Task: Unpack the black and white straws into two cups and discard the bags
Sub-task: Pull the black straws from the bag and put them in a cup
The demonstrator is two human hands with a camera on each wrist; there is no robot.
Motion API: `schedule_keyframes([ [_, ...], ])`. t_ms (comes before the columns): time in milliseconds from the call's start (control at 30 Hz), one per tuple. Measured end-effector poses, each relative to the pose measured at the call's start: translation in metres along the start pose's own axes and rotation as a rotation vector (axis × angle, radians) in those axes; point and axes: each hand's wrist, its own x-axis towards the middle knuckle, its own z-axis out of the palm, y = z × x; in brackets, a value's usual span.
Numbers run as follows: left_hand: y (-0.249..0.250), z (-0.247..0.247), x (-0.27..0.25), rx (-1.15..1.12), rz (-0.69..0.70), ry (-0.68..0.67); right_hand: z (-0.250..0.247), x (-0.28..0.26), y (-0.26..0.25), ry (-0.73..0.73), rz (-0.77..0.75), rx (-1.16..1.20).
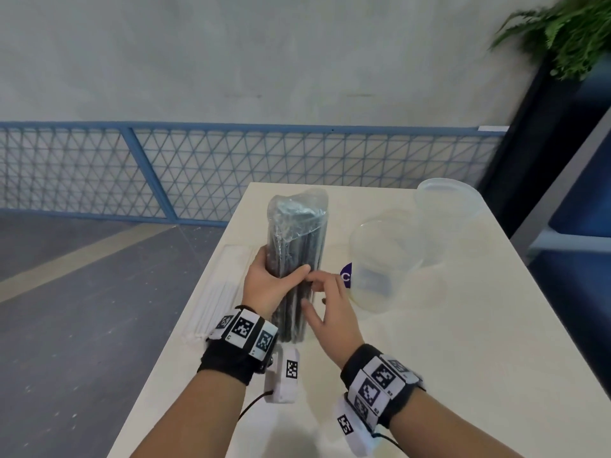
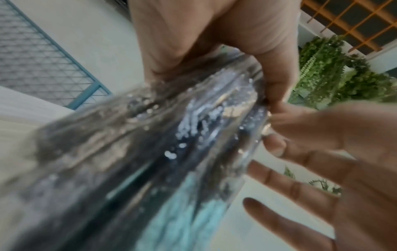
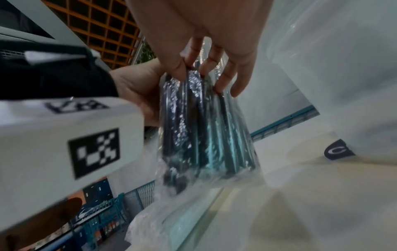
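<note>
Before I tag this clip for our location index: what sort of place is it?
Probably a table set up indoors in an industrial or workshop-style space, not a home. A blue mesh railing runs along a bare grey wall, the floor looks like painted concrete, and hanging greenery tops a dark unit.

Pale wooden table [image 1: 429, 342] bearing a dark round sticker [image 1: 345, 276] with a white letter C. Behind it, a blue metal mesh railing [image 1: 231, 166] before a grey wall [image 1: 264, 54]. Hanging green fern [image 1: 568, 31] at upper right, above a dark post [image 1: 529, 143]. Grey floor [image 1: 66, 309] at left, crossed by a pale stripe.
</note>
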Motion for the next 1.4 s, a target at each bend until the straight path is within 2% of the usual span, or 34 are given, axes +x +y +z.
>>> schedule_keyframes([
  [167, -0.001, -0.013, -0.003, -0.083, -0.061, -0.137, -0.016, 0.025, -0.008, 0.121, 0.036, 0.071],
  [300, -0.002, -0.015, -0.007, -0.125, -0.083, -0.236, -0.031, 0.047, -0.01, 0.089, 0.149, 0.227],
  [467, -0.003, -0.004, -0.012, -0.155, -0.036, -0.159, -0.036, 0.047, -0.009, 0.03, 0.185, 0.142],
  [600, -0.006, 0.001, -0.013, -0.102, -0.06, -0.119, -0.041, 0.048, -0.015, 0.144, 0.238, 0.247],
  [733, -0.009, 0.0, -0.012, -0.07, -0.087, -0.124, -0.048, 0.057, -0.018, 0.171, 0.288, 0.328],
  [900, -0.004, 0.003, -0.012, -0.062, -0.021, -0.165, -0.058, 0.061, -0.019, 0.205, 0.315, 0.377],
  [1067, -0.008, 0.008, -0.012, -0.075, -0.01, -0.182, -0.059, 0.059, -0.016, 0.189, 0.347, 0.411],
  [1267, -0.015, 0.008, -0.006, -0.03, -0.044, -0.156, -0.061, 0.062, -0.018, 0.066, 0.43, 0.447],
  [1400, -0.024, 0.007, 0.001, -0.012, -0.084, -0.144, -0.061, 0.06, -0.022, 0.047, 0.463, 0.515],
])
